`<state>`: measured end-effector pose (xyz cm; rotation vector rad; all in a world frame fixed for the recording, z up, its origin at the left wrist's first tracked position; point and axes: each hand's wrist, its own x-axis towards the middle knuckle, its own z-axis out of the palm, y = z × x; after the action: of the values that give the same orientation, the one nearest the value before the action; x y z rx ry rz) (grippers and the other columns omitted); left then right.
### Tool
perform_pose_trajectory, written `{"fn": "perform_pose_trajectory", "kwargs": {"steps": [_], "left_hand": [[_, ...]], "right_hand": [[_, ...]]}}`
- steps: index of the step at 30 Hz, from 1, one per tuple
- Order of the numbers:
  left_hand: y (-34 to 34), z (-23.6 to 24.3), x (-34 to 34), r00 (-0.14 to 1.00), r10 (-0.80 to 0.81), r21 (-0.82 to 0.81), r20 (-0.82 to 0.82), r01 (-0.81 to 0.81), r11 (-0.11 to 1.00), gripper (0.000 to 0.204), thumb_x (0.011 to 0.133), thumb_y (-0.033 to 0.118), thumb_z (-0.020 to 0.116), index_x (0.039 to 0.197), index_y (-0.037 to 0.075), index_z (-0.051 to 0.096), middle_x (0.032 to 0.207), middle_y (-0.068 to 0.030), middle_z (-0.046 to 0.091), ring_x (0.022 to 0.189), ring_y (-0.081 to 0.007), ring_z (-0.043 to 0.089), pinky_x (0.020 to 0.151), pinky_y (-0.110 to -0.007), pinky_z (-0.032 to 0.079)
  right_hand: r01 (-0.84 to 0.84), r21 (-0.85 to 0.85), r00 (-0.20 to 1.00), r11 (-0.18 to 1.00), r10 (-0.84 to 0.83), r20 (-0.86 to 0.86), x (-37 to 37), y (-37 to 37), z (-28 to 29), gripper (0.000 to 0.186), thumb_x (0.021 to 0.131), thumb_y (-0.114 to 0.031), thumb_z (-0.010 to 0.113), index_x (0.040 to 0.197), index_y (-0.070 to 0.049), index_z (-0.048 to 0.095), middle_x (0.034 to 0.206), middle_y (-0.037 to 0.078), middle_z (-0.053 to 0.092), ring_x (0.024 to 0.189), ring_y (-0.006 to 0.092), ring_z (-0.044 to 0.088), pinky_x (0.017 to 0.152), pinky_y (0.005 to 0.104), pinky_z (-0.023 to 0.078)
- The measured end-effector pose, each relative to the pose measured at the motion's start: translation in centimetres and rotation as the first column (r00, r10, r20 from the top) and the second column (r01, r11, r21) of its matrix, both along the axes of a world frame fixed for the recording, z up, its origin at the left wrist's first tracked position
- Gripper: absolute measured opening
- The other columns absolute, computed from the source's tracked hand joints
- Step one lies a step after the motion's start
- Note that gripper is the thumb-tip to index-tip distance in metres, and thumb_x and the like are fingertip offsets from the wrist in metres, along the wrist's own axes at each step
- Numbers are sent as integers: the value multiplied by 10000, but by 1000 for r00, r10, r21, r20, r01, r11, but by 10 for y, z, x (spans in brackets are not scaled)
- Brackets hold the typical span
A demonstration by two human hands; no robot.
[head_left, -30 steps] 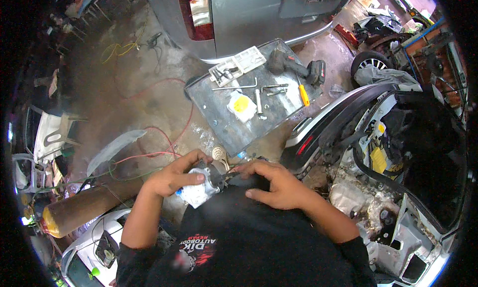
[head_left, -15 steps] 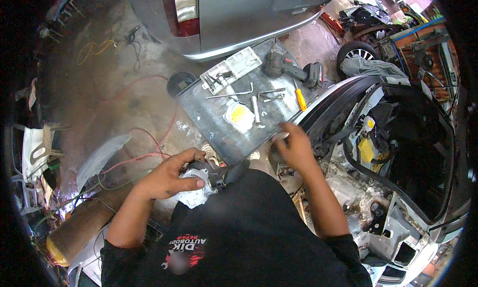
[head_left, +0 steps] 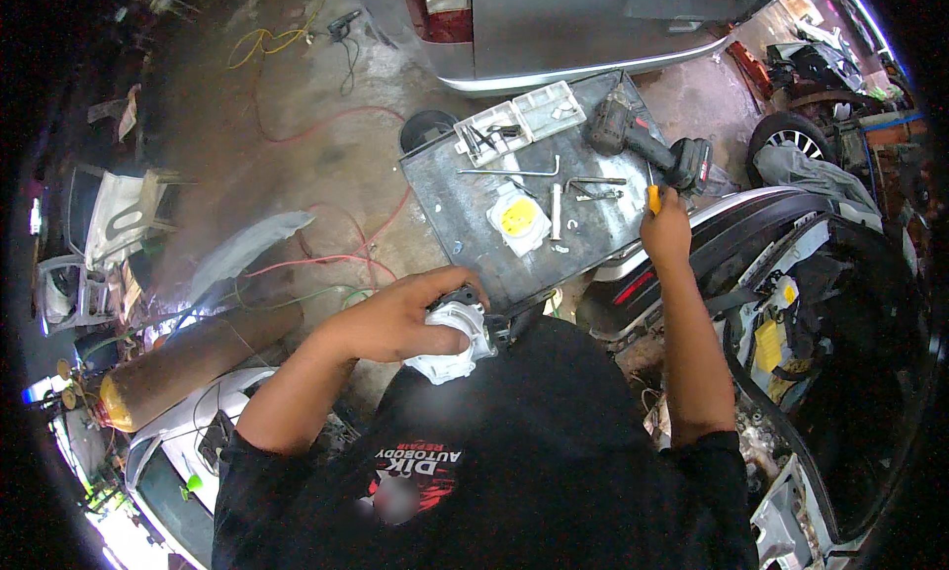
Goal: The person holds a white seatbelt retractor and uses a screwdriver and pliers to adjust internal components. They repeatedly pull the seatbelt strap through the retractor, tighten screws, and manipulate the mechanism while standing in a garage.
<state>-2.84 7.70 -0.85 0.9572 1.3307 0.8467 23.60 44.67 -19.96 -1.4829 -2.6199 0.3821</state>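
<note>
My left hand [head_left: 397,318] is wrapped round a silver metal car part [head_left: 447,350] with a black section, held close in front of my torso. Its underside is hidden. Out at the right edge of the dark worktop [head_left: 435,209], my right hand [head_left: 668,236] has its fingers closed on the yellow handle of a screwdriver [head_left: 653,200]. A white container with yellow stuff [head_left: 518,218] lies on the worktop. Beside it are a silver socket bar [head_left: 556,212], a wrench [head_left: 598,192] and a bent rod [head_left: 514,172]. A cordless impact wrench [head_left: 623,123] rests behind the screwdriver.
An opened white plastic case [head_left: 550,113] with small tools lies at the worktop's back. Beyond it stands a grey vehicle [head_left: 593,26]. A stripped car body [head_left: 761,263] is close on my right. Red hose [head_left: 326,261] and a brown gas cylinder [head_left: 198,357] lie on the left.
My right hand has reached forward and right to the screwdriver and closed on its handle. The left hand still holds the metal part. The whole view has shifted.
</note>
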Motion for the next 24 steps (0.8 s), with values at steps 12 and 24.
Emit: {"fn": "perform_pose_trajectory", "kwargs": {"steps": [12,24], "left_hand": [[26,0,15,999,-18,-43,33,19,999,482,993,259,817,1390,87,603,1123,-56,704,1031,-129,648,879,-332,547],[38,15,20,999,4,-14,-34,-4,1000,526,1016,315,810,1443,110,582,1141,-118,751,1083,-192,689,942,-361,543]], "right_hand": [[-15,-205,984,979,-22,-176,47,-21,55,437,959,-118,706,1370,14,635,1329,261,669,1170,431,695,1021,493,560],[-639,-335,767,692,605,-214,37,-143,314,498,831,-37,828,1323,-80,769,949,131,719,753,322,723,681,405,564]]}}
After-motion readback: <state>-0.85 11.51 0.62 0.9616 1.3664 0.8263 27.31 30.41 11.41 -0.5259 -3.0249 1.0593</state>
